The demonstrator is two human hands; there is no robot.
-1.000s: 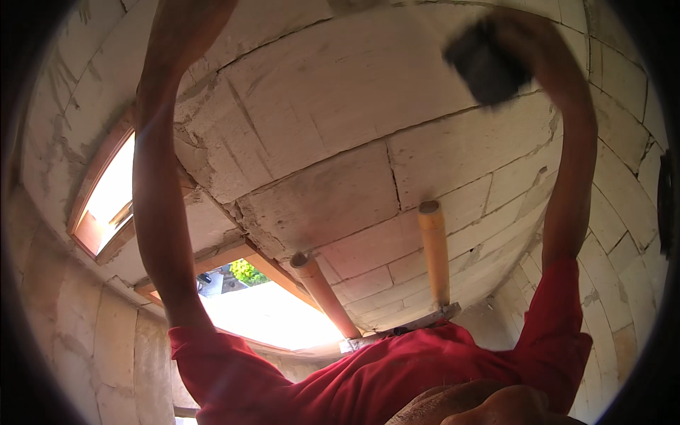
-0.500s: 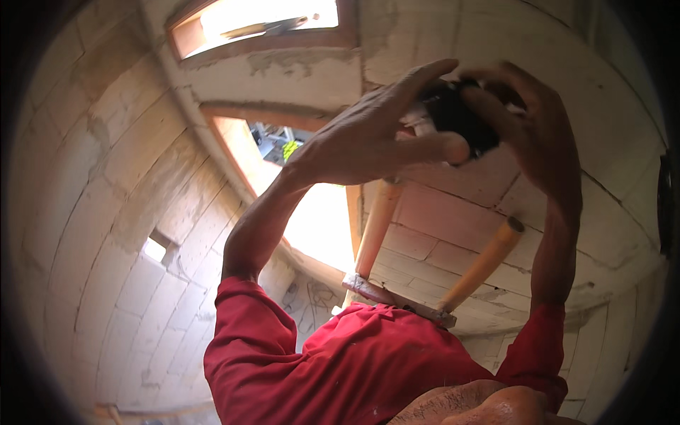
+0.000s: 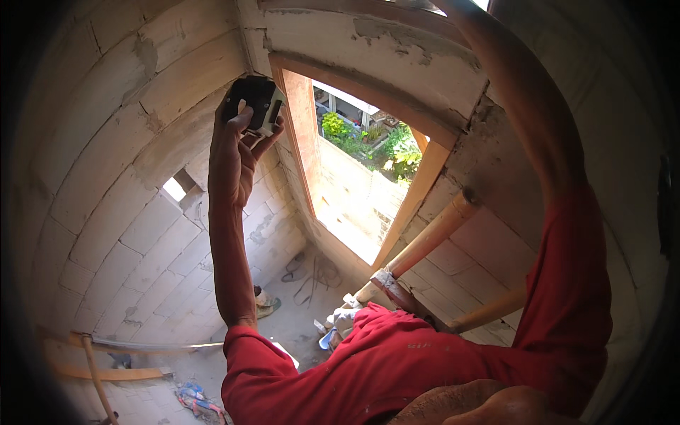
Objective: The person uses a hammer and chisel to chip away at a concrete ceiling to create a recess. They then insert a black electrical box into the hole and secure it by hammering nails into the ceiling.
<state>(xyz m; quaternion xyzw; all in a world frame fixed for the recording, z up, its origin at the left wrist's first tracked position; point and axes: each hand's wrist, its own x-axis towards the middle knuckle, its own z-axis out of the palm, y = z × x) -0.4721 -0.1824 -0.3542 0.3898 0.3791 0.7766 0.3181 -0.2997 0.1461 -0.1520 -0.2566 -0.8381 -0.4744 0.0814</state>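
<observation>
My left hand (image 3: 232,163) is raised beside the window corner and grips a black box-shaped device (image 3: 256,93). The thing has a flat dark face with small screws and paler sides; its exact kind does not show. My thumb lies over the dark face, with the fingers curled round the lower side. My right forearm (image 3: 528,92) reaches up past the top edge toward the upper opening, and the hand at its end is out of the picture.
A wooden window frame (image 3: 435,170) stands ahead, with plants (image 3: 340,127) outside. Bamboo poles (image 3: 439,230) and a wooden crosspiece (image 3: 407,297) sit close to my body. Block walls (image 3: 127,219) surround me, with a small hole (image 3: 177,188) at left. Cables (image 3: 315,273) lie below.
Both hands were together around the black device. Now my left hand has carried it left, and my right hand has gone up out of view. The view has shifted, showing more floor and window.
</observation>
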